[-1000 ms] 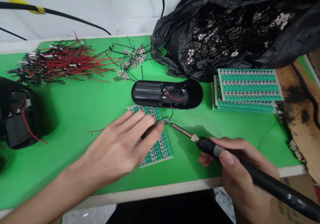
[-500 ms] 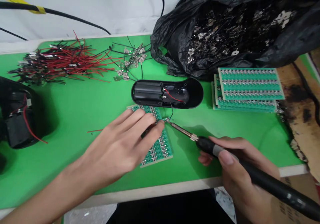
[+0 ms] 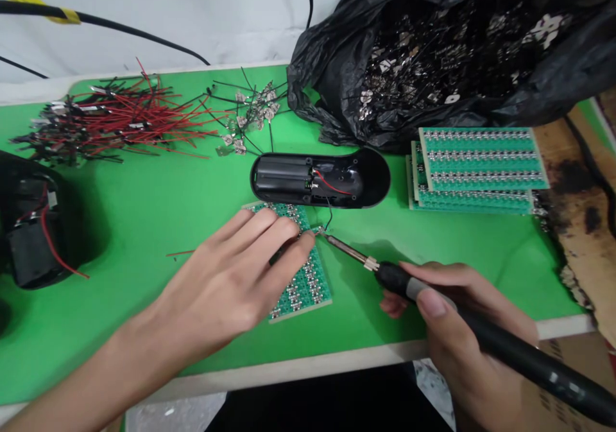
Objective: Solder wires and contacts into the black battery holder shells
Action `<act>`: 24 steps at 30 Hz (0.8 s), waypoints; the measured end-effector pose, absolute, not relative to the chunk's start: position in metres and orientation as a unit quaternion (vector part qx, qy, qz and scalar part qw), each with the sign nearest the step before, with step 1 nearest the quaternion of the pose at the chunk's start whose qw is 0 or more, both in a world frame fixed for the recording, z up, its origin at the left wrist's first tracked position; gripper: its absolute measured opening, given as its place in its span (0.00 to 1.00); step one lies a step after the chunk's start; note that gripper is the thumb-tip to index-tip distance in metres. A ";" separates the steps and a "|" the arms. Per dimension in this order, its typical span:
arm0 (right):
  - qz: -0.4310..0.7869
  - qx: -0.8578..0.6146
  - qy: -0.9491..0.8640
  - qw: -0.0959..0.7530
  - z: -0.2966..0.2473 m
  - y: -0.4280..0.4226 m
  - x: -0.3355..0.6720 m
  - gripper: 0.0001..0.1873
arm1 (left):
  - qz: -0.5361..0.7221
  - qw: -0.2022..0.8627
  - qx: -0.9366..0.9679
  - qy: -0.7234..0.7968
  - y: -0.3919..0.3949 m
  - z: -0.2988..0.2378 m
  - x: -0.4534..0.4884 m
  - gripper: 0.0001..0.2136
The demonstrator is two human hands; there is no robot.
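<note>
The left hand (image 3: 226,278) lies flat, fingers close together, on a green circuit board (image 3: 308,291) near the middle of the green table (image 3: 144,194) — the right hand (image 3: 457,316) curls firmly around a soldering iron (image 3: 351,252) (tip just beside the board's far right corner).

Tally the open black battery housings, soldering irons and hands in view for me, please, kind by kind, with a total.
Open black battery housings: 2, one mid-mat and one at the left edge
Soldering irons: 1
Hands: 2, the left hand and the right hand
Total: 5
</note>
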State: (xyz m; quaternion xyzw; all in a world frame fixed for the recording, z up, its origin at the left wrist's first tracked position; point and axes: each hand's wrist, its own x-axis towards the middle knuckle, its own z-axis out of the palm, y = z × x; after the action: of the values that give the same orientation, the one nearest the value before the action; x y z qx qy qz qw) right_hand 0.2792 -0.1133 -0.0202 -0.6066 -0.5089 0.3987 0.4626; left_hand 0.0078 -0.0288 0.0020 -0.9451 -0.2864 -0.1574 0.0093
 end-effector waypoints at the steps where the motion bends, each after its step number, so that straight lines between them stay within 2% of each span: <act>1: 0.397 -0.607 -0.510 0.462 -0.020 -0.113 0.279 0.06 | -0.158 0.008 -0.945 -0.286 -0.029 0.002 0.008 0.11; 17: 0.375 -0.609 -0.522 0.464 -0.020 -0.114 0.276 0.06 | -0.164 0.008 -0.943 -0.290 -0.030 -0.002 0.006 0.12; 24: 0.353 -0.606 -0.546 0.458 -0.023 -0.113 0.277 0.06 | -0.211 -0.004 -0.930 -0.301 -0.034 -0.007 0.007 0.10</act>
State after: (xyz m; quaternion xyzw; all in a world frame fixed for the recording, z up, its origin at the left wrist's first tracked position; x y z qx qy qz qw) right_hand 0.2773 -0.1130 -0.0225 -0.6060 -0.5463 0.3525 0.4582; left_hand 0.0068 -0.0336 -0.0066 -0.9301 -0.3006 -0.2112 -0.0037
